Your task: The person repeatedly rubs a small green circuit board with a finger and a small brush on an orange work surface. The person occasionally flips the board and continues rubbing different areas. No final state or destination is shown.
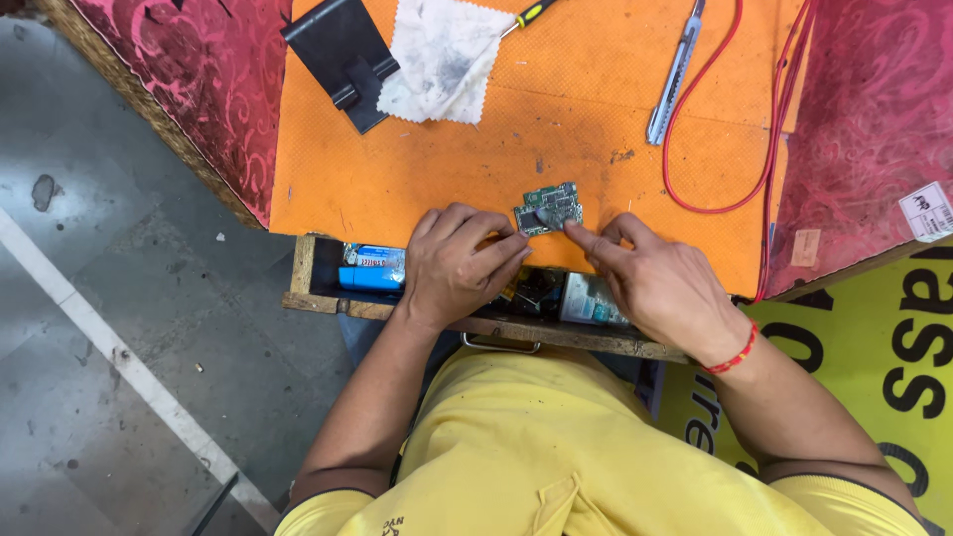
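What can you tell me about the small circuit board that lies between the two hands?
The circuit board is small, roughly rectangular and green-grey, with metal shields and tiny parts on top. It lies flat near the front edge of the orange mat. Fingertips of the left hand touch its left edge; those of the right hand touch its right corner.

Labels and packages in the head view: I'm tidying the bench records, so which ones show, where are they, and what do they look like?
Blue package: in the open drawer beside the left hand; oblong, blue with a pale, red-marked label.
White sticker: right edge, on the red patterned cloth; small rectangle with dark print.
Yellow sign: lower right, beyond the right hand; flat, yellow, large black lettering.
Pale packet: in the drawer, partly hidden.
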